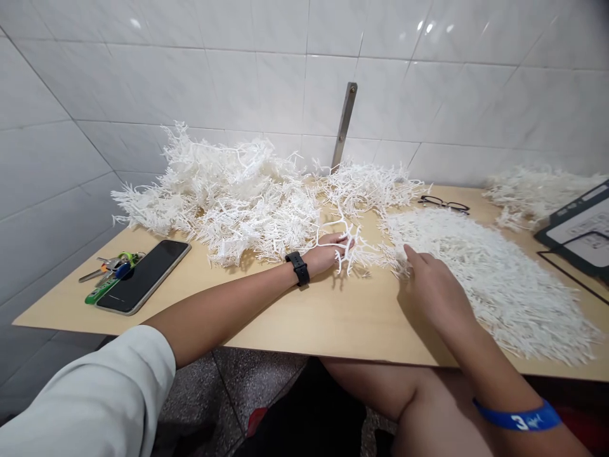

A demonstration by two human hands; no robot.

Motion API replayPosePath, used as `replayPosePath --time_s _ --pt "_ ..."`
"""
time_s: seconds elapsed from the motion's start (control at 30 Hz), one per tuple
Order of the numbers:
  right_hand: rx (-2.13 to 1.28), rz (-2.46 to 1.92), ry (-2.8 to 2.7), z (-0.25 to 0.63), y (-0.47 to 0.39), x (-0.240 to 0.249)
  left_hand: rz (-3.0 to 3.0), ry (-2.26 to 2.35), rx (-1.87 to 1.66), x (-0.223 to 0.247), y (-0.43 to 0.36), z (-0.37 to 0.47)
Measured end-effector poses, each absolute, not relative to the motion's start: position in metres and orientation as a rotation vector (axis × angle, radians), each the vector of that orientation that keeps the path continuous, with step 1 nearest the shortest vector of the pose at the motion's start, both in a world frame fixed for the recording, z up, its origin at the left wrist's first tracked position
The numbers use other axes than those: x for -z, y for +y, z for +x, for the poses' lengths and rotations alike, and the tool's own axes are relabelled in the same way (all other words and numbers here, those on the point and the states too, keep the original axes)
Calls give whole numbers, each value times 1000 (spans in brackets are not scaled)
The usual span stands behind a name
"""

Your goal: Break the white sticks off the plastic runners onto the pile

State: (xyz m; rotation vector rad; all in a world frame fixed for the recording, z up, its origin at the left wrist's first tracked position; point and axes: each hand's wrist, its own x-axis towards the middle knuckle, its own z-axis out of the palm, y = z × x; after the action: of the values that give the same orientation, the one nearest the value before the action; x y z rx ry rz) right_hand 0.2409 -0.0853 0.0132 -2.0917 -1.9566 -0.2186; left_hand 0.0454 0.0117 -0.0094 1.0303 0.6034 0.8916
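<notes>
Holding white sprig, left grip closed on it, near tall heap on desk; right grip at left edge of flat pile, cannot tell if closed

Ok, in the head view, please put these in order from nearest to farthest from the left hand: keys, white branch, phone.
1. White branch: held in the left hand.
2. Phone: on the left part of the table.
3. Keys: just left of the phone.
</notes>
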Motion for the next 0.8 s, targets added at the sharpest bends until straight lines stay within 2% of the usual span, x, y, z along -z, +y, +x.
replayPosePath --time_s 0.07,0.13,0.3,0.37,0.57,0.7,0.8 --pt "225 -2029 -1829 237 -89 -18 1142 591 -881 5 7 43" --pt "45 -1980 -1689 229 -93 -23 1183 575 -890 2 3 42" --pt "-1203 -1607 -1442 199 -93 -22 1213 531 -839 4 -5 43" --pt "-1464 -1421 -1303 186 -89 -17 1239 507 -765 7 -6 44" --pt "-1493 -1250 -1169 174 -79 -7 1310 476 -760 11 -1 43" --pt "-1436 -1245 -1310 180 -83 -6 1256 589 -919 13 3 44" --pt "-1363 -1258 -1459 183 -90 -9 1235 565 -910 14 5 44"
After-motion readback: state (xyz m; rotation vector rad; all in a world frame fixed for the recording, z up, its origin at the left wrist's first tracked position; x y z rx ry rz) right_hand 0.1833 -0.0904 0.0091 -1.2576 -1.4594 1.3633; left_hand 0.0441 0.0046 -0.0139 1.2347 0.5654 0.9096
